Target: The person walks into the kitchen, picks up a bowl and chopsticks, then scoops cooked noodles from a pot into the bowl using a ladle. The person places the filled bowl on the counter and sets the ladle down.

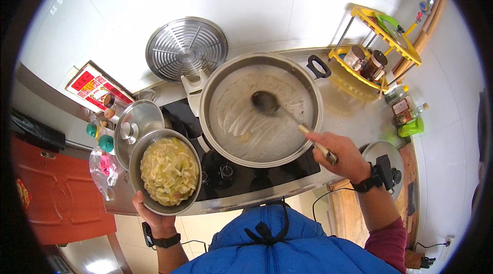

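Observation:
My left hand (153,216) holds a metal bowl (134,171) by its near rim, left of the stove. Pale chopped food (170,170) with green bits fills it, looking like cabbage or noodles in broth. In my right hand (340,155), the fingers are wrapped round the handle of a ladle (265,102). The ladle's dark bowl rests inside a large, wide pan (261,154). A thin whitish film with streaks and a few scraps coats the pan's bottom.
A glass lid (146,115) leans behind the bowl. A round slotted steamer plate (186,43) stands against the wall. Right of the pan are a yellow rack (354,71) with jars, several bottles, a green cup (411,127) and another lid (382,153). The black stove (257,181) lies underneath.

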`<move>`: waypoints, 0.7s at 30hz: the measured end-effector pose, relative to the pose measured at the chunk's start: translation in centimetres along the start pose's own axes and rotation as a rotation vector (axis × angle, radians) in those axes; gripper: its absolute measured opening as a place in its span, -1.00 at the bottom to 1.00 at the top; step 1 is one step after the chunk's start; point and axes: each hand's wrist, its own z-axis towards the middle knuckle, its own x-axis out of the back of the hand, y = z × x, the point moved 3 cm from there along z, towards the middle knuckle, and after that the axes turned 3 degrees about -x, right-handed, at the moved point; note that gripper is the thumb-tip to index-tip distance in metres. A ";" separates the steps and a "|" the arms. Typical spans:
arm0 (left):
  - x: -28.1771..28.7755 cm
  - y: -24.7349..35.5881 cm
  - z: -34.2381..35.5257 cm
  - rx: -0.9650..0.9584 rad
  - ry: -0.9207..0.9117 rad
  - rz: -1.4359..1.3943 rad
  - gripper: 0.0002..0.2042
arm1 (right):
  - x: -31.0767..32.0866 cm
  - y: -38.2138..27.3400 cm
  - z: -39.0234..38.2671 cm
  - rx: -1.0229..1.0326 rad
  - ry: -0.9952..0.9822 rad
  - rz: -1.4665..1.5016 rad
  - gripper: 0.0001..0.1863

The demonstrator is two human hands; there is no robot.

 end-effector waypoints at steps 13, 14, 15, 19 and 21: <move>0.6 0.2 0.8 -0.014 -0.007 0.014 -0.30 | -5.6 -5.5 -0.9 -0.261 0.067 0.465 -0.60; 0.7 0.2 1.0 -0.014 0.016 0.003 -0.30 | -5.8 -5.5 -0.8 -0.368 0.045 0.585 -0.61; 0.7 0.2 1.0 -0.012 0.011 -0.004 -0.30 | -5.9 -5.3 -0.6 -0.487 0.013 0.811 -0.65; 0.7 0.3 1.2 -0.014 -0.020 -0.008 -0.29 | -5.1 -3.2 0.8 -0.734 0.128 1.186 -0.63; 0.9 0.4 1.3 -0.012 0.009 -0.001 -0.28 | -4.6 -2.0 1.4 -0.805 0.149 1.229 -0.61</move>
